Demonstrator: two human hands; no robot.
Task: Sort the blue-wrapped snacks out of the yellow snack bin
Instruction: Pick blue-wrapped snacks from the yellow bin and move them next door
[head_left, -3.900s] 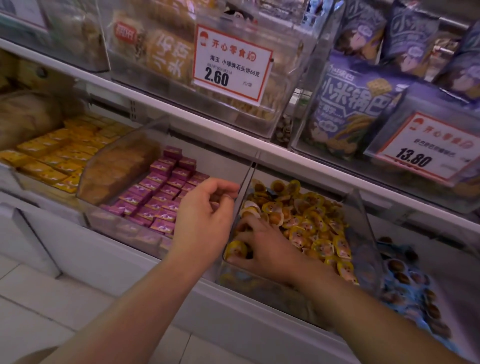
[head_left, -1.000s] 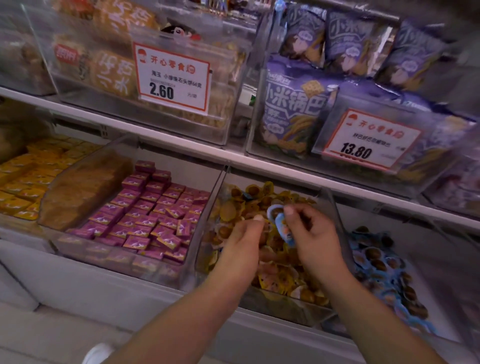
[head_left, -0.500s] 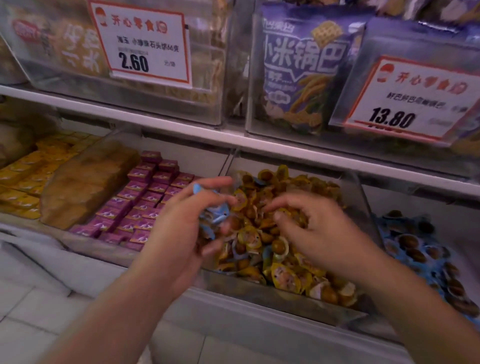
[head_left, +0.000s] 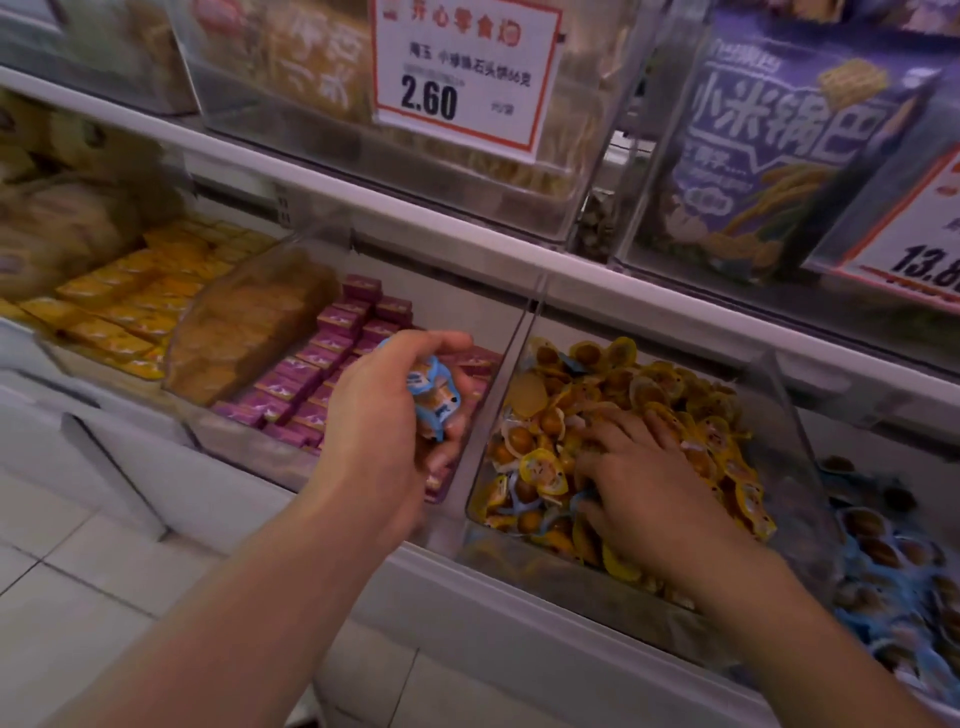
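Left hand (head_left: 387, 415) grips blue snacks (head_left: 434, 397) just left of the yellow bin (head_left: 784, 410). Right hand (head_left: 641, 467) lies in the bin, fingers spread flat on the yellow snacks (head_left: 587, 374).

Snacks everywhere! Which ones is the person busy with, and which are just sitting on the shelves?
Part of the job:
- blue snacks, gripped in the left hand
- yellow snack bin, with the right hand resting on the pile
- blue snack bin on the right

Just sitting there:
- purple boxes
- orange packets
- purple bag
- price tag
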